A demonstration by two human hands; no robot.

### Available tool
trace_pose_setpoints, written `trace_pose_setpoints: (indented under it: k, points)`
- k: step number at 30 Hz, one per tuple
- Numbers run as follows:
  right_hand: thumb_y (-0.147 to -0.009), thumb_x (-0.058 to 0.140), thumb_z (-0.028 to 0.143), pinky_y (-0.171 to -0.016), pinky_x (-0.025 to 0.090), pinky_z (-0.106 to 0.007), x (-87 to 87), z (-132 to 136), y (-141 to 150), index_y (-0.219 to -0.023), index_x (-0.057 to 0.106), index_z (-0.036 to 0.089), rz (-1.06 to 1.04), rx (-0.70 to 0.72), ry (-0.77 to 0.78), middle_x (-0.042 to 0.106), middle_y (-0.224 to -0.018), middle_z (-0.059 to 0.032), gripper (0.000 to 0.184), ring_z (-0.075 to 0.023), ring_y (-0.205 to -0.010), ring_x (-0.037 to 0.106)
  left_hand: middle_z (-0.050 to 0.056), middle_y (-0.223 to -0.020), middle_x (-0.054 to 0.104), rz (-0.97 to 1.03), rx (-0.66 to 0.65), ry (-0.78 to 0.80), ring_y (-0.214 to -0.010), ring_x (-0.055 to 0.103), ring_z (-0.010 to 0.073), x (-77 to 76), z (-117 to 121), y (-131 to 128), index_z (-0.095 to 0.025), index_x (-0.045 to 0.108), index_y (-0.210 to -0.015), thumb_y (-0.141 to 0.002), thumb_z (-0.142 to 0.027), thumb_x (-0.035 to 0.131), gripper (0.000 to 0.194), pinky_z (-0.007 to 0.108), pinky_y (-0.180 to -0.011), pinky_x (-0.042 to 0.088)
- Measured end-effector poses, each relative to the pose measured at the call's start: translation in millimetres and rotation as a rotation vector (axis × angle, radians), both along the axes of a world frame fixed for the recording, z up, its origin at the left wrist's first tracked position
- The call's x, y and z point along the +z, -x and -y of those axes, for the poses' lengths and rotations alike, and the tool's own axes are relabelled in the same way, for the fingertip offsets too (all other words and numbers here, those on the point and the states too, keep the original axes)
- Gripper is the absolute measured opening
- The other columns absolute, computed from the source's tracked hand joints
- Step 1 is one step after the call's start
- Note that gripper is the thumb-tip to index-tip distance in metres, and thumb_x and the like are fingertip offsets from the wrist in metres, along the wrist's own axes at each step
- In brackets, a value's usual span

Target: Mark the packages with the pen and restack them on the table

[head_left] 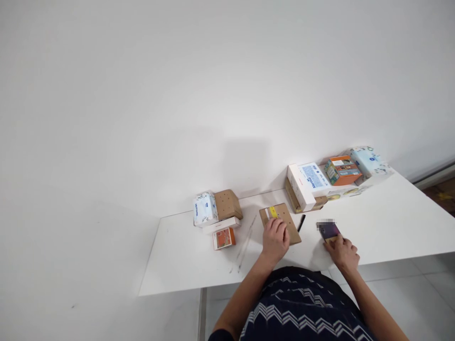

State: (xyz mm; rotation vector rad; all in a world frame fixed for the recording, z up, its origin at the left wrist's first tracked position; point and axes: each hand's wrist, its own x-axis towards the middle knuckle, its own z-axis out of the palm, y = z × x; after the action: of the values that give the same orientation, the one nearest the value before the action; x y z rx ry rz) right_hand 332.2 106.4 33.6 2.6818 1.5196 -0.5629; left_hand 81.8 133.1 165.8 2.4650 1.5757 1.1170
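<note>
- The right hand [344,253] holds the phone [330,230] by its near end, grip narrowed about it; whether the phone is clear of the table [398,222] I cannot tell.
- The phone points away from the body, its long axis slanting from the right fingers toward the far left.
- The left hand [275,237] lies over the near left part of the packet [289,221], fingers bent; whether they pinch it or only rest on it I cannot tell.
- The packet is on the table in front of the body, its long axis running from far left to near right, a yellow label [273,211] near its far end.
- The key relation: the phone is to the right of the packet, well apart from it, with the pen [301,222] between them.
- The pen is just beside the packet's right edge, outside both grips; its long axis tips from far right to near left.
- The left hand is nearer the packet, the right nearer the phone.
</note>
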Motion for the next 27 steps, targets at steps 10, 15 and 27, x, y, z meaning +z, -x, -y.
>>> trace_pose_setpoints:
  k: [10,15,27]
  points:
    - [-0.068,0.06,0.058,-0.083,0.048,-0.055,27.9,4.6,-8.1,-0.129,0.053,0.021,-0.479,-0.314,0.021,0.065,-0.107,-0.019,0.072,-0.041,-0.104,0.06,0.008,-0.098,0.067,-0.028,0.008,0.045,-0.101,0.06,0.0241,-1.0,0.9,0.3,-0.019,0.062,-0.099,-0.083,-0.015,0.052,0.02,0.043,-0.091,0.053]
    - [-0.072,0.058,0.053,-0.077,0.056,-0.046,74.0,22.4,-21.4,-0.108,0.06,0.018,-1.348,-0.673,-0.078,0.071,-0.09,-0.014,0.051,-0.03,-0.079,0.069,0.009,-0.102,0.066,-0.051,0.006,0.03,-0.102,0.06,0.0242,-1.6,0.8,1.2,-0.019,0.062,-0.103,-0.083,-0.015,0.052,0.023,0.043,-0.091,0.053]
    - [-0.081,0.028,0.069,-0.085,0.052,-0.055,209.3,3.9,40.7,-0.128,0.055,0.017,-1.711,-0.364,-0.213,0.064,-0.122,-0.0233,0.075,-0.0357,-0.101,0.067,0.011,-0.114,0.059,-0.198,-0.02,0.073,-0.114,0.052,0.0287,13.2,6.0,-18.7,-0.018,0.061,-0.106,-0.084,-0.024,0.055,0.023,0.046,-0.096,0.048]
